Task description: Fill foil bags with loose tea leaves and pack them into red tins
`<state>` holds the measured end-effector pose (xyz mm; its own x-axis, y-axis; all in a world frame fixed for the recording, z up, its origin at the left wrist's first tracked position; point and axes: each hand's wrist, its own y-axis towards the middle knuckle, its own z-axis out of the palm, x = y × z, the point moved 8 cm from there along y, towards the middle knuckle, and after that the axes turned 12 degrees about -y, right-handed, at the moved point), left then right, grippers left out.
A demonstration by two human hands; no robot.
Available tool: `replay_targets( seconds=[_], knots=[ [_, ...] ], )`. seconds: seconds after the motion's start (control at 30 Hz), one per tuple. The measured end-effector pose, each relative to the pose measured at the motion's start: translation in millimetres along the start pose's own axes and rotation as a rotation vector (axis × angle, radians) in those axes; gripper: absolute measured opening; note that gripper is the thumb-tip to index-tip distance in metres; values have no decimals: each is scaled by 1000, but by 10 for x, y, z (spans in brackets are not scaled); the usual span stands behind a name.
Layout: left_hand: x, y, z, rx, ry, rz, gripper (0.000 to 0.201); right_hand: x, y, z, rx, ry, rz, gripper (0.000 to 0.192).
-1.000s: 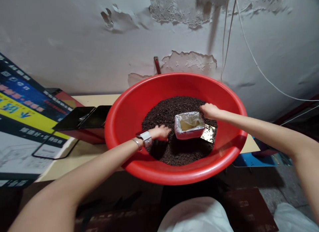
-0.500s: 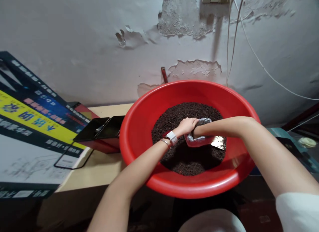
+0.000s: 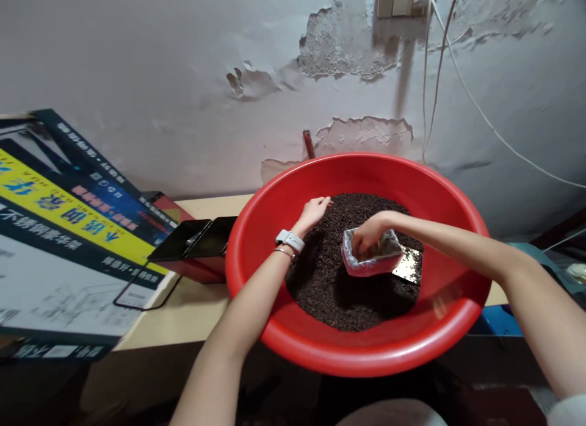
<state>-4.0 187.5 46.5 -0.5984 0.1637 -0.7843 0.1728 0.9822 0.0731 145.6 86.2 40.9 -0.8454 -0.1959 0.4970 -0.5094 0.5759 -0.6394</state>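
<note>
The small lined box (image 3: pixel 372 259) sat on the dark loose leaves (image 3: pixel 339 292) in the red bowl (image 3: pixel 274 231), right of the middle of the frame. The right hand (image 3: pixel 367 233) was curled into it, fingers pressed together; the left hand (image 3: pixel 313 210) lay flat on the leaves, fingers together. Filling seemed underway. More leaves would likely be needed, scooped gently.

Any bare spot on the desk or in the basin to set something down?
The bare tabletop strip between the printed box, the dark trays and the red basin is free. Inside the basin, dark granules, the lined box, left hand and right hand crowd the middle.
</note>
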Motion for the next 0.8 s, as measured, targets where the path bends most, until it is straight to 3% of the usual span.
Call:
replay_targets(
  seconds=[0.03, 0.1, 0.2, 0.27, 0.33, 0.43, 0.53, 0.6, 0.67, 0.8],
  knots=[
    [132, 31, -84, -28, 108, -48, 45, 38, 15, -60, 57, -41, -48, 18],
    [382, 32, -148, -62, 204, -124, 45, 56, -9, -308, 16, -39, -163, 23],
    [686, -66, -33, -81, 263, -193, 53, -177, -144, -836, -367, -62, -158, 21],
    [824, -136, 120, -37, 304, -209, 61, -415, -289, -998, -568, -135, -58, 22],
    [898, -180, 273, 62, 352, -192, 73, -635, -449, -915, -624, -159, 2, 28],
    [889, -209, 373, 141, 429, -141, 85, -915, -807, -537, -667, -93, -11, 44],
    [842, -253, 405, 119, 473, -191, 73, -1146, -1196, -168, -772, -10, -34, 52],
    [819, -300, 481, 132, 479, -265, 62, -1246, -1279, 0, -712, 7, -35, 51],
    [774, -323, 555, 151, 478, -314, 55, -1315, -1253, 31, -616, 27, -32, 49],
    [522, -216, 508, 110, 461, -274, 42, -1430, -1148, -176, -536, 62, -2, 47]
  ],
)
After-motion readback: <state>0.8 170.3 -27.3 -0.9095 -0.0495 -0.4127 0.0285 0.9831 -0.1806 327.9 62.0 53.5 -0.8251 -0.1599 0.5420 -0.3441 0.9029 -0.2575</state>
